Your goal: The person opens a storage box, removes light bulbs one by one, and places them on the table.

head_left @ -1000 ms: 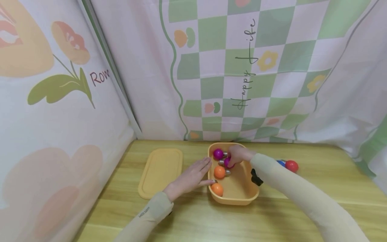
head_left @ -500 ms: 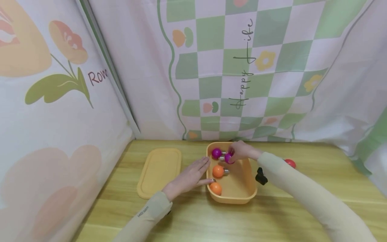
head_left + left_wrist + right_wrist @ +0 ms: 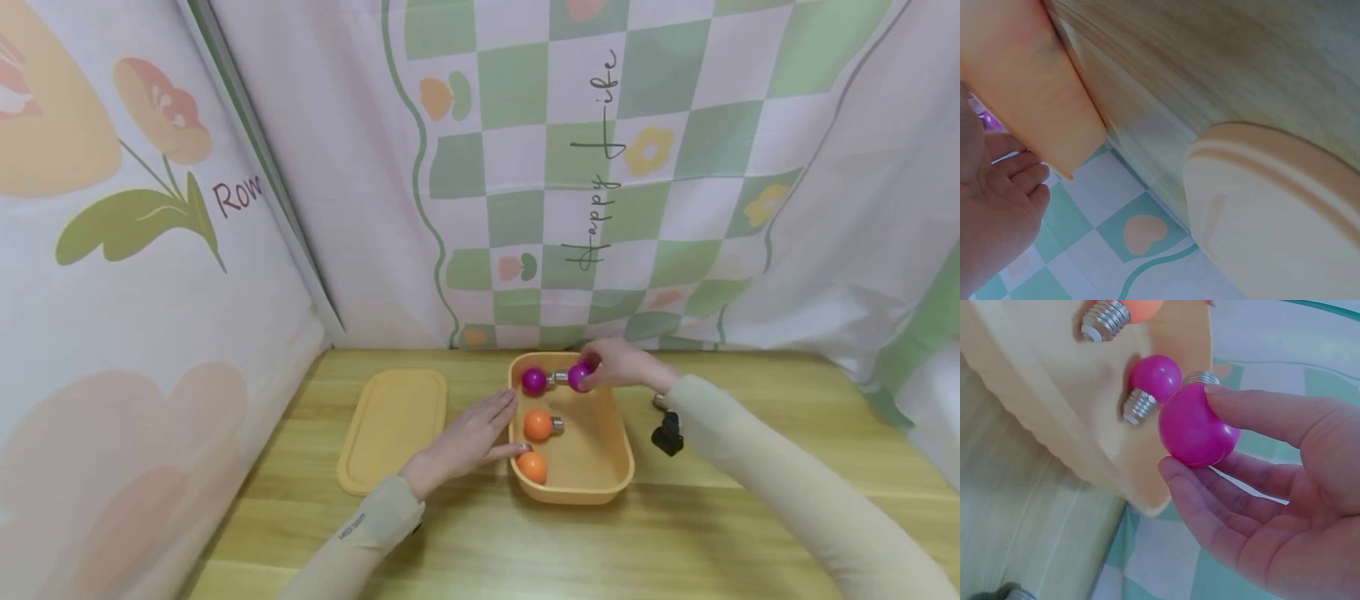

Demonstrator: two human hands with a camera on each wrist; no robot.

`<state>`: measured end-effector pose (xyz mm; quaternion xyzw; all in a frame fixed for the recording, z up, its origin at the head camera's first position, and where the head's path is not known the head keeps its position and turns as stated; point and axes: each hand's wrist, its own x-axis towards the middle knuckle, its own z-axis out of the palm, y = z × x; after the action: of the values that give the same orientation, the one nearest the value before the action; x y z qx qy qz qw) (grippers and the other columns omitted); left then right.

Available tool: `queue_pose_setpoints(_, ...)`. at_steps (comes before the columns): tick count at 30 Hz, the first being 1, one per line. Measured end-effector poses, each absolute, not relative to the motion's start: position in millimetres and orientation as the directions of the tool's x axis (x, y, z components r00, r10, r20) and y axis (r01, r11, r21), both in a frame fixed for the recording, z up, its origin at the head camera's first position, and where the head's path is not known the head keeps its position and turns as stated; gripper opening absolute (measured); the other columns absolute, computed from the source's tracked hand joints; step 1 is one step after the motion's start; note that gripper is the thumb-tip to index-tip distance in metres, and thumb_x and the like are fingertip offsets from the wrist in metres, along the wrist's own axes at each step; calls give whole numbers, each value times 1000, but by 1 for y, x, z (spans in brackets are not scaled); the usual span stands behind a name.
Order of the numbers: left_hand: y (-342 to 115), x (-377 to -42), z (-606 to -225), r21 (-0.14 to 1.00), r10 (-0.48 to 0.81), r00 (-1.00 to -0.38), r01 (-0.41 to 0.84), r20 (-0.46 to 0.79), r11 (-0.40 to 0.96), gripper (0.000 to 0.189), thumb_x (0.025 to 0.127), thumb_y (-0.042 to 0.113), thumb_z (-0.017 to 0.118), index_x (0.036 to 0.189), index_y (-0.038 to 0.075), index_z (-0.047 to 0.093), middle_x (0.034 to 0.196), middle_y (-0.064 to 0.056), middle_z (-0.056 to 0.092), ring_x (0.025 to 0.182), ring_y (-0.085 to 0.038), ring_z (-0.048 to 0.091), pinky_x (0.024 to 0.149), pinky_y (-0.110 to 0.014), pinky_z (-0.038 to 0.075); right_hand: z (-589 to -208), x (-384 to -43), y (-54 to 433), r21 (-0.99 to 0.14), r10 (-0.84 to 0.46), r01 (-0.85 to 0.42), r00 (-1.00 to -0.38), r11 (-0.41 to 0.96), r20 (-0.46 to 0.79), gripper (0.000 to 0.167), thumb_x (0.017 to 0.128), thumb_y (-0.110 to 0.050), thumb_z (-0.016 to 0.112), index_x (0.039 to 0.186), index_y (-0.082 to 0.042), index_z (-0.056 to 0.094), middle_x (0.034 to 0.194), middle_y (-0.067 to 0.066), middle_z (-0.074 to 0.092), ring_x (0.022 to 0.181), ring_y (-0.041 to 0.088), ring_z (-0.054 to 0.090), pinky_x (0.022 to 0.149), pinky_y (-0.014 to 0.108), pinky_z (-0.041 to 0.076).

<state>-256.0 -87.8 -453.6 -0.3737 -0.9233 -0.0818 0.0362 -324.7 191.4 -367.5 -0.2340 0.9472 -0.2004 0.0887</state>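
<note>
My right hand pinches a purple light bulb by its round globe, thumb on one side and fingers on the other. In the head view it is at the far right part of the orange plastic container, its metal screw base toward the left. A second purple bulb lies inside at the far left corner. Below it along the left side lie an orange bulb and another orange bulb. My left hand rests with extended fingers against the container's left rim, thumb tip near the front orange bulb.
A flat yellow-orange lid lies on the wooden table left of the container. A bulb's metal base peeks out beside the right sleeve. A checkered curtain hangs behind the table.
My right hand has lifted the purple bulb and moved it up and right toward the container's far right rim. My left hand stays at the left rim.
</note>
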Motion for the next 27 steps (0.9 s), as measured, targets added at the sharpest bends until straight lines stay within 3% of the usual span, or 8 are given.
queue_pose_setpoints(5,-88,-256,-455,129,686,-717,697,124,705,80,99,53,50,154,-1,29,163,-18,25,151,-31,29,125,-45,28,-360,-321,204,-427,-467,-397,-881,812,-70,40,80,-23,78,107,5,68,95,16,73,86,24,67,78,39,59)
queue_pose_setpoints(16,-89,-255,-454,144,680,-722,692,129,708,80,99,52,52,153,-2,29,163,-17,26,151,-31,30,126,-44,28,-355,-317,239,-455,-435,-394,-900,798,16,45,82,-26,79,111,5,67,96,15,74,86,23,70,77,37,60)
queue_pose_setpoints(27,-88,-257,-456,137,683,-719,695,129,706,80,99,53,50,154,-1,29,164,-17,25,152,-30,28,125,-45,29,-360,-317,280,-478,-392,-339,-920,810,-11,46,86,-31,76,114,5,65,104,19,72,93,29,69,82,45,60)
